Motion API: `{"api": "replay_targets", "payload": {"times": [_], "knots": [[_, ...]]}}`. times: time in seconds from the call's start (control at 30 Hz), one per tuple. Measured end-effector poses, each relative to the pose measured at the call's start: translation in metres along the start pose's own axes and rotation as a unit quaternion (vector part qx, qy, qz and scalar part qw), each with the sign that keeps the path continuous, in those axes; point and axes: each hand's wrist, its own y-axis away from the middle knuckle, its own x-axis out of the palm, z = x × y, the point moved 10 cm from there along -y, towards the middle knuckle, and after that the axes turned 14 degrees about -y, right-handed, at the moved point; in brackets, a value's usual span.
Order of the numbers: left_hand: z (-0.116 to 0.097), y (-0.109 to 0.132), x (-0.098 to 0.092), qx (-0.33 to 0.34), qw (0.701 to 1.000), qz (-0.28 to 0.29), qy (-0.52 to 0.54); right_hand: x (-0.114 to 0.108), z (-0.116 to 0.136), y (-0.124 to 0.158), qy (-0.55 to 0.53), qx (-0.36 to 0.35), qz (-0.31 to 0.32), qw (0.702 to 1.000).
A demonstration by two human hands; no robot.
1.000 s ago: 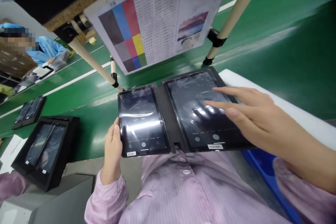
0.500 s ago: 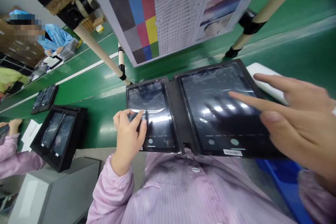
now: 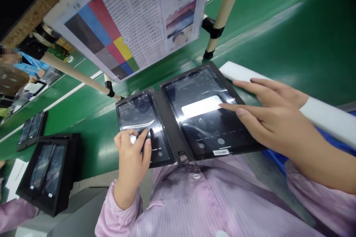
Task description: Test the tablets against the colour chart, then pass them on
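Two tablets sit side by side in a black tray held right against the person's chest, above the green belt. The left hand has its fingers curled, index tip pressing the left tablet. The right hand is spread flat, index finger touching the right tablet. A color chart hangs just above.

Both hands outstretched, fingers extended

left tablet: dark glossy screen, tilted | right tablet: larger, white glare | both in black tray
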Motion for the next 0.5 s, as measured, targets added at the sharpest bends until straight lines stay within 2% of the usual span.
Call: {"api": "replay_targets", "payload": {"times": [0.07,0.17,0.23,0.37,0.43,0.5], "knots": [[-0.004,-0.003,0.002,-0.003,1.0,0.008,0.003,0.001,0.003,0.0,-0.009,-0.007,0.0,1.0],[-0.006,-0.005,0.004,-0.01,1.0,0.012,0.009,-0.012,0.005,0.001,-0.019,-0.011,-0.045,0.999],[-0.008,-0.006,0.006,-0.01,1.0,0.011,0.006,-0.021,0.002,0.003,-0.011,0.005,-0.076,0.997],[-0.011,-0.008,0.014,-0.021,0.999,0.028,-0.004,-0.023,-0.013,0.008,-0.019,0.053,-0.079,0.995],[-0.007,-0.007,0.017,-0.027,0.999,0.045,0.003,-0.023,-0.02,0.012,-0.022,0.072,-0.083,0.994],[0.006,-0.002,0.016,-0.044,0.998,0.047,0.012,-0.023,-0.031,0.016,-0.016,0.105,-0.082,0.991]]}}
